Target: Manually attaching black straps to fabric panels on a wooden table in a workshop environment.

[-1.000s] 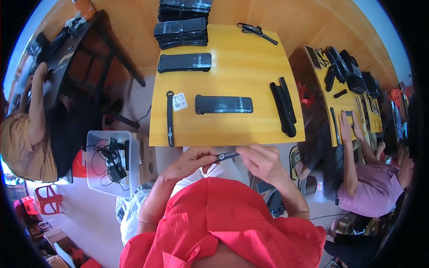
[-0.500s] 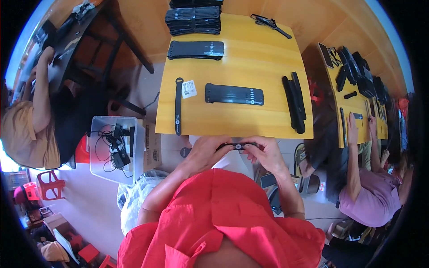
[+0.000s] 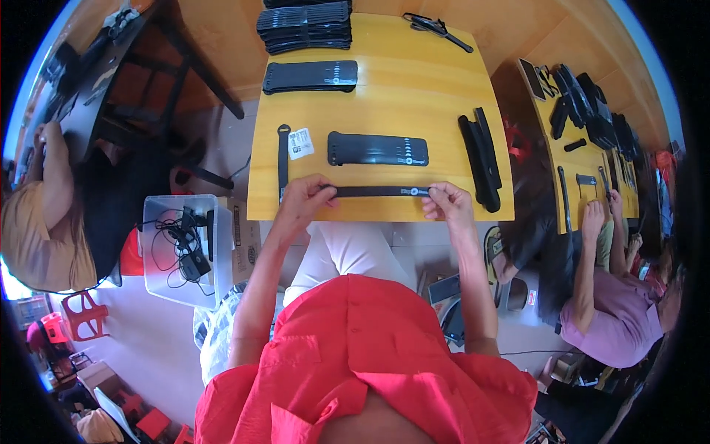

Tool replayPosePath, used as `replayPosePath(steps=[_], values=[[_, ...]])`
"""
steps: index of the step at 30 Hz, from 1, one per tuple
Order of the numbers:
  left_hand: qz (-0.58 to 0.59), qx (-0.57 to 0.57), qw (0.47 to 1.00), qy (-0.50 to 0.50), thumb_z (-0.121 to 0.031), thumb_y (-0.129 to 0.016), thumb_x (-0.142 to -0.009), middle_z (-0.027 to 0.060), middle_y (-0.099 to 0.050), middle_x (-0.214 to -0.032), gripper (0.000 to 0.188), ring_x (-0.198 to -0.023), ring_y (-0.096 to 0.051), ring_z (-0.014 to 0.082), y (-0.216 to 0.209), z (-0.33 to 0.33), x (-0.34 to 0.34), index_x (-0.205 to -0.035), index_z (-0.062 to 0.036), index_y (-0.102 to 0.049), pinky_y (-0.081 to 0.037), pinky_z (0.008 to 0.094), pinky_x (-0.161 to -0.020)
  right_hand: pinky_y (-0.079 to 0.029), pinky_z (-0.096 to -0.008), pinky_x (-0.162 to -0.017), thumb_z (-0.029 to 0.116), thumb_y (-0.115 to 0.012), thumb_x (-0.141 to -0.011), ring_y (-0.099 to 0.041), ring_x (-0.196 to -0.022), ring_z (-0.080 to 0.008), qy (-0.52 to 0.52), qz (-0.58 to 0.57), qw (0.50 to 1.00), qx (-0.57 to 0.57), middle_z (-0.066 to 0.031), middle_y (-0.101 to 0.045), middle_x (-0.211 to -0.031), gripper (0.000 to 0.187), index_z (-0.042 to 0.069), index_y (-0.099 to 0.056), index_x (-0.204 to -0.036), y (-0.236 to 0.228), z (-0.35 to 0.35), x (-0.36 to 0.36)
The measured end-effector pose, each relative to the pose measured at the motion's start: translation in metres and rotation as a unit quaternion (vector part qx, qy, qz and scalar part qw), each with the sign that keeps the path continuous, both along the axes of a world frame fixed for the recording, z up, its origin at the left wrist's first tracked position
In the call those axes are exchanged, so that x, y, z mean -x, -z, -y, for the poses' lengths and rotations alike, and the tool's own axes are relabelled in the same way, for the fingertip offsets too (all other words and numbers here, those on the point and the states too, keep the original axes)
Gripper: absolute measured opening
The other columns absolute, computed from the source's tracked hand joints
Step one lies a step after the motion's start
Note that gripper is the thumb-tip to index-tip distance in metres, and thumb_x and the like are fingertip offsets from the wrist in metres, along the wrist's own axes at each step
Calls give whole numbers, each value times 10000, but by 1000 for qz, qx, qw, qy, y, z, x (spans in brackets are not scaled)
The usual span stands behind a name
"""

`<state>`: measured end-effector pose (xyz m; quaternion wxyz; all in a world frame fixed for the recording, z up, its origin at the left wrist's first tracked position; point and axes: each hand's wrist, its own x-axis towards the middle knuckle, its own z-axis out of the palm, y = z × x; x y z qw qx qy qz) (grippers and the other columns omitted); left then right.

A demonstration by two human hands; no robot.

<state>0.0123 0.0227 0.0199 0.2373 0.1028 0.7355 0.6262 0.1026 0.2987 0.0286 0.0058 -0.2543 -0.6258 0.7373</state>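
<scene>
Both hands hold a narrow black strap (image 3: 377, 191) taut along the near edge of the yellow surface (image 3: 414, 103): the left hand (image 3: 305, 200) has its grip pinched on one end, the right hand (image 3: 446, 205) on the other. Even tension and a level strap should serve best here. Beyond it lie a stack of black sleeves (image 3: 305, 26), a wide flat black band (image 3: 377, 149), an upright pair of strips (image 3: 481, 157) near the right hand, a thin strap (image 3: 282, 159) and a small white tag (image 3: 299, 143) just beside the left. None blocks the hands.
</scene>
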Motion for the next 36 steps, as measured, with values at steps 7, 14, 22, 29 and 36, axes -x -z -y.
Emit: replayPosePath(steps=[7, 14, 22, 29, 36], values=[[-14, 14, 992, -124, -80, -621, -825, 29, -617, -713, 118, -582, -558, 72, 19, -20, 17, -899, 12, -623, -448, 186, -518, -423, -177, -449, 85, -661, -801, -549, -562, -61, 21, -54, 995, -78, -36, -622, -693, 104, 0, -652, -859, 30, -13, 22], [-11, -42, 983, -181, -46, -668, -786, 25, -603, -688, 116, -580, -556, 65, 38, -24, 28, -870, 13, -613, -434, 168, -489, -360, -176, -410, 9, -679, -762, -496, -494, -49, 80, -90, 989, -79, -27, -607, -645, 76, -5, -652, -832, 51, -10, 40], [-37, -89, 972, -214, -13, -627, -809, 51, -641, -755, 141, -629, -592, 83, 46, -29, 27, -949, 8, -638, -480, 185, -554, -410, -193, -477, 0, -650, -783, -506, -529, -69, 97, -98, 977, -164, -19, -591, -654, 54, -23, -641, -830, 60, -10, 47], [-117, 14, 964, -240, -21, -639, -788, 84, -646, -728, 126, -640, -600, 103, 44, -34, 27, -903, 31, -643, -479, 221, -590, -405, -203, -460, 20, -618, -819, -488, -506, -71, 86, -120, 976, -158, -22, -581, -652, 61, -38, -632, -836, 61, -11, 50], [-173, 45, 950, -255, -14, -653, -763, 79, -636, -742, 119, -618, -575, 103, 48, -37, 26, -875, 25, -645, -465, 228, -585, -391, -203, -439, 7, -630, -802, -489, -489, -67, 104, -125, 972, -170, -27, -574, -682, 42, -29, -634, -821, 66, -10, 50]])
